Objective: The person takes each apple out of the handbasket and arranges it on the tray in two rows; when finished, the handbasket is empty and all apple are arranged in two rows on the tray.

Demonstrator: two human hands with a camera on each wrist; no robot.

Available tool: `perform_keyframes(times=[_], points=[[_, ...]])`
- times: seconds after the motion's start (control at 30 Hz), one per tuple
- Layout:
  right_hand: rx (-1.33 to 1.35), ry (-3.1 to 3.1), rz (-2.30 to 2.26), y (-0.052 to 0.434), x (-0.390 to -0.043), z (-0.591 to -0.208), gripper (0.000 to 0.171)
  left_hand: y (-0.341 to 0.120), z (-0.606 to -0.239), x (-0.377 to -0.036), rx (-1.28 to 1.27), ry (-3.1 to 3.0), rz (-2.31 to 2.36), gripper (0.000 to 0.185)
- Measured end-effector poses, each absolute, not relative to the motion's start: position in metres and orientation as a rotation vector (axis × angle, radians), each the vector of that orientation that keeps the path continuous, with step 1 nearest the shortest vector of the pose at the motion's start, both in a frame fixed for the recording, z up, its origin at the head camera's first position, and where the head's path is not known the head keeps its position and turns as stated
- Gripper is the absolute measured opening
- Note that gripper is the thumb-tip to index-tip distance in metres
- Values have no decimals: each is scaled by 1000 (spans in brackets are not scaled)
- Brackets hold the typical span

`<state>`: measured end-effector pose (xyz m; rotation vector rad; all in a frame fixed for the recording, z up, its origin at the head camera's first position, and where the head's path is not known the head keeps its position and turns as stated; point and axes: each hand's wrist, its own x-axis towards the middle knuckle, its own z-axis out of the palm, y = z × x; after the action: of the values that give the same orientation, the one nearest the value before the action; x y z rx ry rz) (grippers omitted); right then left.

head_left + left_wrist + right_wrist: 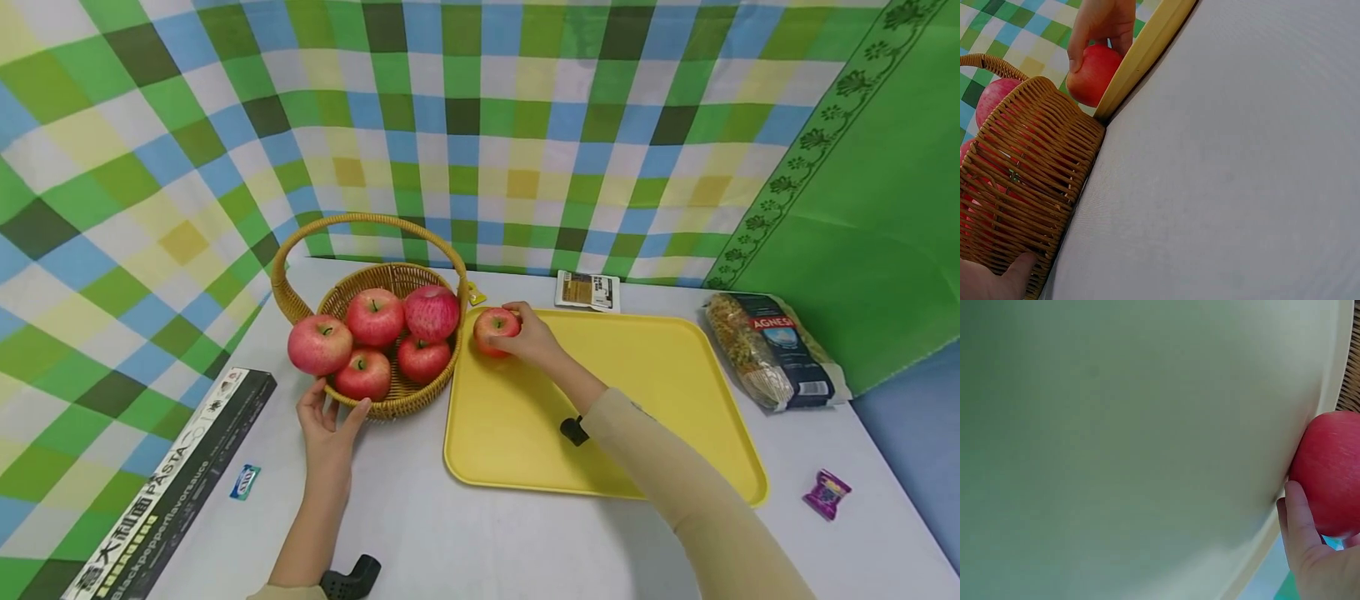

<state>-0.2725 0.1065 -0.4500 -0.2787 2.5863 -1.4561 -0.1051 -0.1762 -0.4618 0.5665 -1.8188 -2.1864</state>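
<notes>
My right hand (534, 337) grips a red apple (496, 332) between thumb and fingers at the far left corner of the yellow tray (600, 400). In the right wrist view, the fingers (1299, 515) lie along that apple's side, close to the tray's rim. A wicker basket (408, 404) with a tall handle stands just left of the tray, holding several apples (375, 317). At its near side, my left hand (327, 421) holds the basket's edge, fingers beside the leftmost apple (320, 344). The left wrist view shows its thumb (1019, 270) against the woven wall.
A long black pasta box (176, 483) and a small blue packet (244, 482) lie at the left. Behind the tray is a flat packet (588, 291). A pasta bag (772, 350) and a purple wrapped sweet (827, 494) lie at the right. Checkered cloth (495, 133) hangs behind.
</notes>
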Motion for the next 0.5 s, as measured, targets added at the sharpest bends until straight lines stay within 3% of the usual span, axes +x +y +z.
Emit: perform_keyframes(times=[0.5], points=[[-332, 2596, -1346, 118, -260, -439, 79, -177, -463, -106, 573, -1824, -2192, 74]])
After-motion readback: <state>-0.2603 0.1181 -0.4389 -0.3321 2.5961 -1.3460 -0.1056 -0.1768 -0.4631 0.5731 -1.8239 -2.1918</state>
